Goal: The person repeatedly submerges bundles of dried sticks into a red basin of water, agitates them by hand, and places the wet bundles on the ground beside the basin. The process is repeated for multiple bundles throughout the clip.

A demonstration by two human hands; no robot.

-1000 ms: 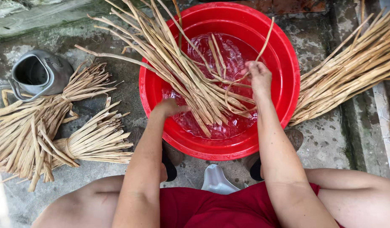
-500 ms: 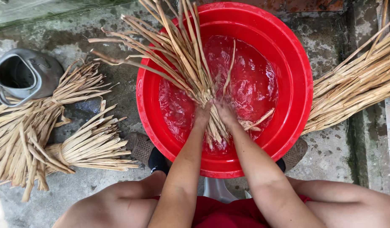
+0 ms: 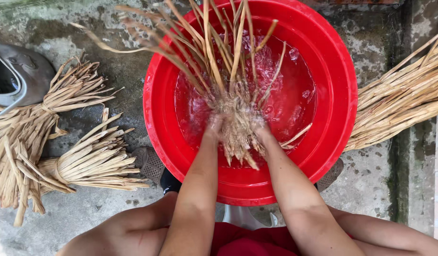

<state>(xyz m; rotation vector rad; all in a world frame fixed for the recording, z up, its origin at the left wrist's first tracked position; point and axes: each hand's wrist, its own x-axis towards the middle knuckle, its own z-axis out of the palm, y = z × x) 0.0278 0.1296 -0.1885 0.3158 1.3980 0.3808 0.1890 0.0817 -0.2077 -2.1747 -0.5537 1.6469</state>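
**A:** Gripped how?

**B:** Clamped from both sides. Squeezed at the butt end by the left hand at nine o'clock of the stalk bundle and by the right hand at three o'clock. Close together, fingers blurred by splash, so hard to tell finger from stalk.

**A:** And sitting where?

**B:** In the middle of the red basin, lower end down in the water, tips fanning toward twelve o'clock and past the rim.

**A:** Anything else around?

**B:** Tied bundles at nine o'clock on the concrete floor, beside a grey container at ten. Loose stalks at three o'clock, just outside the basin. One stray stalk afloat near four.

**A:** Could go wrong how?

**B:** Probably by slipping: wet stalks, held only at the very end, top-heavy with that long fan. Could shed more strays like the floater. Could snap brittle tips against the rim at twelve if pushed down hard. Might also slop water over the near rim at six, onto lap and floor, given all that churning. Could tip the basin too, if leaned on at one edge.
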